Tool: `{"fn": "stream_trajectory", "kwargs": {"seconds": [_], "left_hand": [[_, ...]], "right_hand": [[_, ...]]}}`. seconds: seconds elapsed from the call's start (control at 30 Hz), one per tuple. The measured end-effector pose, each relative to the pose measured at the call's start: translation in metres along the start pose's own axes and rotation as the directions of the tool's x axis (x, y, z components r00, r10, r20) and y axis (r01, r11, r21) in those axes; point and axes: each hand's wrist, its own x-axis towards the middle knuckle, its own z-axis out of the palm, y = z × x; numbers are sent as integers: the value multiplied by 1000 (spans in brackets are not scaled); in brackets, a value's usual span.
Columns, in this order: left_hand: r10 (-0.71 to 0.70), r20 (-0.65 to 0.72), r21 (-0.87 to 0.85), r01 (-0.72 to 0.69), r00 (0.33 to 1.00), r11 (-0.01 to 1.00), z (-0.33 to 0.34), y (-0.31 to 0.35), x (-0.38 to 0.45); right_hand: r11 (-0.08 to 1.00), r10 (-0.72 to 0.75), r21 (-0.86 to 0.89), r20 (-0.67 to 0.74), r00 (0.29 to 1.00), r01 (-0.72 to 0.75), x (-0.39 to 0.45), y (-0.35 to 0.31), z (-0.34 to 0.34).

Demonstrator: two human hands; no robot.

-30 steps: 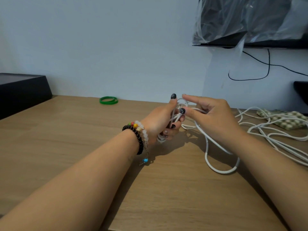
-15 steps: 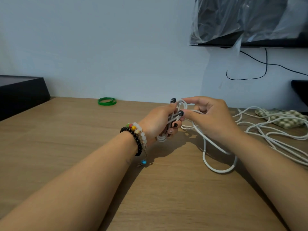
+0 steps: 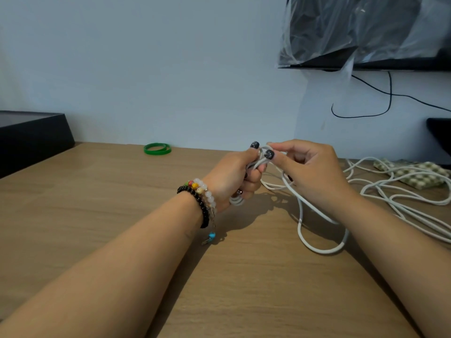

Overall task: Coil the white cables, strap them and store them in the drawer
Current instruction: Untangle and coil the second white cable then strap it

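My left hand (image 3: 234, 174) grips a small coil of white cable (image 3: 236, 200) upright above the wooden table (image 3: 122, 215), loops showing below its fingers. My right hand (image 3: 310, 172) pinches a strand of the same cable against the top of the coil, its fingers curled. From there the cable hangs in a long loop (image 3: 322, 250) onto the table and runs right into a loose tangle of white cable (image 3: 402, 196). Two green bands (image 3: 157, 149) lie at the back of the table near the wall.
A black box (image 3: 31, 135) stands at the left edge of the table. A checked cloth (image 3: 415, 172) lies under the tangle at the right. A plastic-wrapped screen (image 3: 366, 32) hangs on the wall, a black wire (image 3: 361, 115) below it.
My right hand has curled its fingers and brought another turn of cable up to the coil. Both hands sit slightly closer together; the hanging loop has shifted a little.
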Motion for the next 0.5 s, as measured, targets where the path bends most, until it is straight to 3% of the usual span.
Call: {"fn": "stream_trajectory", "kwargs": {"seconds": [0.1,0.27,0.37,0.5], "left_hand": [[-26,24,33,25,999,999,0,-1,0],[-230,212,25,230,950,973,-5,-3,-3],[-226,184,-30,235,957,971,-3,-4,-2],[-116,79,-191,129,990,973,-1,-1,2]], "right_hand": [[1000,4,5,-36,999,-4,0,0,-1],[998,42,-44,-13,999,-43,1,5,-3],[998,34,-46,-17,999,-35,2,5,-3],[1000,0,23,11,1000,0,1,2,-2]]}}
